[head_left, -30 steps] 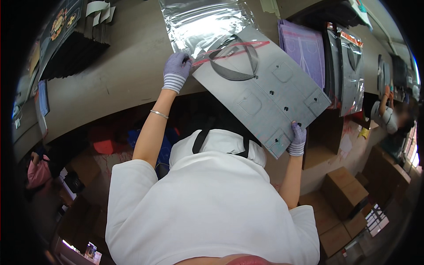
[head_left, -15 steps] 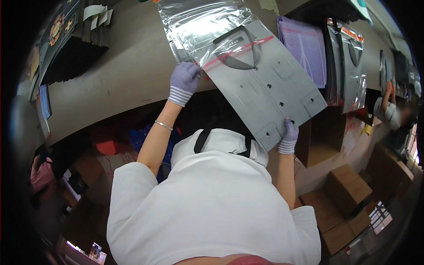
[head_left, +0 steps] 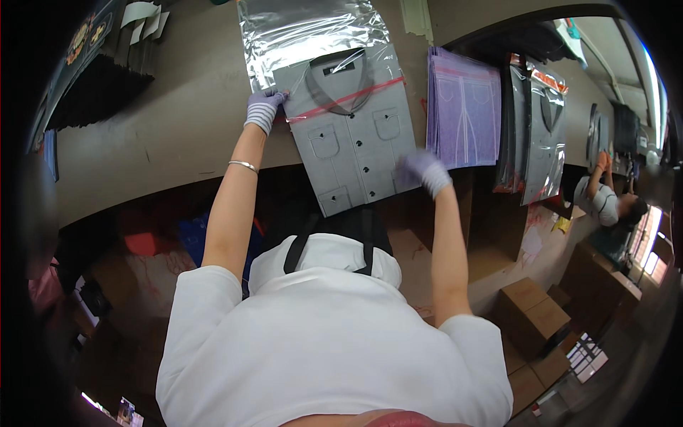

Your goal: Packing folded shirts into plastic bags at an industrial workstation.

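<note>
A folded grey shirt (head_left: 356, 139) with a dark collar and dark buttons lies on the brown table (head_left: 171, 121), its collar end inside a clear plastic bag (head_left: 306, 32) with a red strip across its mouth. My left hand (head_left: 265, 107), in a purple glove, pinches the bag's edge at the shirt's left shoulder. At the shirt's lower right edge my right hand (head_left: 423, 171), also gloved, is blurred, and whether it grips the shirt does not show.
A stack of purple folded garments (head_left: 462, 114) lies right of the shirt, with bagged shirts (head_left: 541, 128) beyond. Dark flat items (head_left: 107, 64) are piled at the table's far left. Cardboard boxes (head_left: 530, 313) stand on the floor right. Another person (head_left: 605, 199) works far right.
The shirt has turned from a diagonal to lie straight and has slid further into the bag. My right hand has moved up along the shirt's right edge; my left stays at the bag mouth.
</note>
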A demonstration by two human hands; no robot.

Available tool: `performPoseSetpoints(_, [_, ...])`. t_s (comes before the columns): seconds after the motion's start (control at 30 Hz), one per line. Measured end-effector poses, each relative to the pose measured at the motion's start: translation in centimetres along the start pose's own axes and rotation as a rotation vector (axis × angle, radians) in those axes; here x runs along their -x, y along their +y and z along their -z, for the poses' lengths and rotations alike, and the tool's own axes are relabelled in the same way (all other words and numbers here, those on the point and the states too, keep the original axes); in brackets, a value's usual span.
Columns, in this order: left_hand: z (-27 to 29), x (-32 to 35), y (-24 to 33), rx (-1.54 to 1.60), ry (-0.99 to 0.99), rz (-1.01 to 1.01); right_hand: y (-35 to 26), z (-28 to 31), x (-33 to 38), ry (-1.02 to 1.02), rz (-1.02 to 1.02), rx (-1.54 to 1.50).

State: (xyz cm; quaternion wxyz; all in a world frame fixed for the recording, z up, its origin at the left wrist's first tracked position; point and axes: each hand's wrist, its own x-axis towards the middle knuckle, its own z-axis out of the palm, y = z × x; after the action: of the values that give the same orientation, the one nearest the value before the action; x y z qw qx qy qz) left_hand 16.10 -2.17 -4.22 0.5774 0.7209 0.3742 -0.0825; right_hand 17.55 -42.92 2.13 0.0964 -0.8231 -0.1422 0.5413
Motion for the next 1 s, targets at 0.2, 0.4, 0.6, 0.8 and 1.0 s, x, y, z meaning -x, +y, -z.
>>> performPoseSetpoints(0.2, [0.2, 2.9, 3.5, 0.143, -0.034, 0.043, -4.5, 14.1, -8.6, 1.116, 0.261, -0.377])
performPoseSetpoints(0.4, [-0.4, 5.5, 3.1, 0.469, 0.128, 0.012, -3.0, 13.1, -10.2, 1.083, 0.434, -0.422])
performPoseSetpoints(0.6, [0.0, 6.5, 1.7, 0.351, 0.224, -0.066, -2.2, 11.2, -8.9, 0.969, 0.49, -0.472])
performPoseSetpoints(0.8, [-0.2, 9.2, -0.3, 0.145, 0.171, 0.02, -1.7, 7.2, -5.1, 0.917, 0.321, -0.333])
performPoseSetpoints(1.0, [1.0, 11.5, -4.4, 0.105, 0.084, -0.009, -0.4, 2.5, -3.1, 0.874, 0.231, -0.267])
